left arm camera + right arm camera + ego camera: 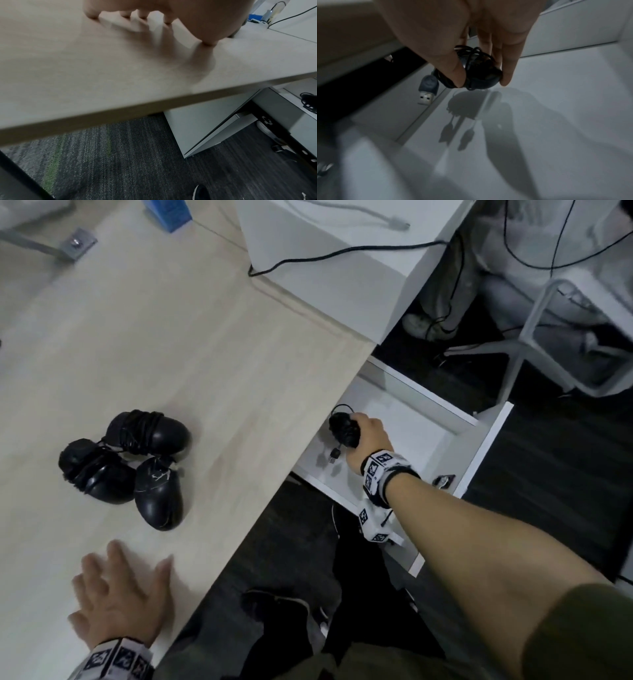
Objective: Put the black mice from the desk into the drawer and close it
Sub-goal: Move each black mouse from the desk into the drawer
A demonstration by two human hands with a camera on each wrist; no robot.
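Three black mice with cables wound round them lie together on the pale wooden desk (191, 344): one at the back (150, 433), one to the left (94, 472), one at the front (159, 496). My right hand (364, 441) holds a fourth black mouse (343, 429) just above the floor of the open white drawer (421, 422). In the right wrist view the thumb and fingers pinch this mouse (479, 70), and its USB plug (427, 93) hangs below. My left hand (120, 594) rests flat on the desk near its front edge, fingers spread (142, 14).
A white cabinet (342, 268) with a black cable (342, 253) stands behind the drawer. A blue box (168, 213) sits at the desk's far end. A grey chair frame (534, 337) and dark carpet (137, 162) lie beyond. My legs are below the desk edge.
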